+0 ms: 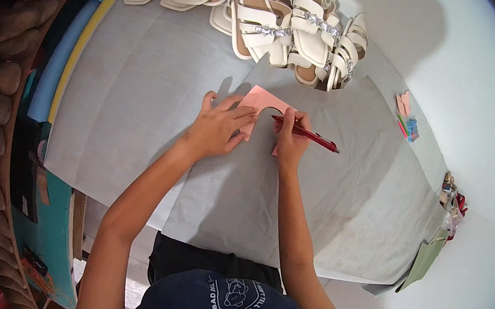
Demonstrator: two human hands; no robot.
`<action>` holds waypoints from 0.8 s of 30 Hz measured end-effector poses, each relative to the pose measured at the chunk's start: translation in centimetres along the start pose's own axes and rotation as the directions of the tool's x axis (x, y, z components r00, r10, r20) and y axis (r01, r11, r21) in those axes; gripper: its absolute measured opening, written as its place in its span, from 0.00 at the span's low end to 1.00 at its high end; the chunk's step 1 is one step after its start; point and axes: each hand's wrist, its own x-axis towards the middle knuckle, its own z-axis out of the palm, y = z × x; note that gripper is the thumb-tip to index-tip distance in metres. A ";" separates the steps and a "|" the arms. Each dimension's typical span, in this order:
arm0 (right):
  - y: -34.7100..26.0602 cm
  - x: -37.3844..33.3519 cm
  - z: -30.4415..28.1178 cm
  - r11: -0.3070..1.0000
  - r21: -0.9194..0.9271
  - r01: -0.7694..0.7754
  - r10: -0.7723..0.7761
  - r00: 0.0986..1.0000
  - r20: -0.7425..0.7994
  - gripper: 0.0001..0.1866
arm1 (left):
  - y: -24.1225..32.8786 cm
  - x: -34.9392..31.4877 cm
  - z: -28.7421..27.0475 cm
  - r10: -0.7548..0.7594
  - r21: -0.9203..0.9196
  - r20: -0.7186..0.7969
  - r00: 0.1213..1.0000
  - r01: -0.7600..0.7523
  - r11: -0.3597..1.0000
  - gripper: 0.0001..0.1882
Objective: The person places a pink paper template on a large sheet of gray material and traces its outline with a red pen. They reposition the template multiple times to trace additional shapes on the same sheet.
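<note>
Pen (320,141) at the curve of a pink card (258,96)

The left hand (218,127) is spread over the left part of the card, its fingertips resting on it. The right hand (292,142) grasps the pen in a writing grip, the tip beside the card's concave edge; whether it touches the surface below is too small to tell. The card lies on the grey-covered desk (138,103), between the two hands.

The step in hand looks like marking or tracing along that curve. The next move seems to call for firm pressure from the left hand, so the card cannot slide, and a light pen close to the edge.

Farther out, cream sandals (310,44) with jewelled straps crowd the far side of the desk. Pink pieces (403,103) and small coloured items (411,128) lie near the wall at the right, and a green sheet (424,266) hangs at the right corner.
</note>
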 end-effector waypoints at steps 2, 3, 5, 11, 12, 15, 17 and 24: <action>-0.2 0.4 -0.3 1.000 -0.004 0.014 -0.014 1.000 -0.010 0.13 | -0.1 -0.1 0.3 0.024 0.002 -0.031 0.999 -0.024 1.000 0.21; 0.1 0.8 -0.5 0.999 -0.006 0.035 -0.035 0.999 -0.018 0.13 | -0.2 -0.1 0.5 0.027 -0.011 -0.043 0.999 -0.027 1.000 0.21; 0.8 1.5 -1.2 0.999 0.013 0.039 -0.038 0.999 -0.036 0.13 | -0.3 -0.1 0.8 0.039 -0.043 -0.064 0.997 -0.041 0.998 0.22; 1.5 1.5 -1.6 1.000 0.019 -0.014 0.015 0.998 -0.064 0.13 | -0.1 -0.4 0.8 0.033 -0.069 -0.075 0.997 -0.038 0.997 0.22; 1.5 1.3 -1.4 1.000 0.013 -0.021 0.022 0.997 -0.073 0.14 | -0.1 -0.4 0.8 0.032 -0.063 -0.085 0.996 -0.038 0.997 0.22; 1.4 1.3 -1.4 1.000 -0.018 -0.022 0.020 0.996 -0.087 0.14 | 0.0 -0.4 0.8 0.040 -0.028 -0.102 0.994 -0.043 0.999 0.22; 1.5 1.2 -1.4 0.999 -0.030 -0.017 0.014 0.996 -0.087 0.14 | 0.4 -0.3 0.8 0.052 0.012 -0.086 0.995 -0.051 0.999 0.21; 1.4 1.6 -1.4 1.000 -0.018 -0.025 0.024 0.998 -0.063 0.16 | 5.7 0.7 4.3 -0.203 0.276 -0.034 0.979 0.204 0.939 0.25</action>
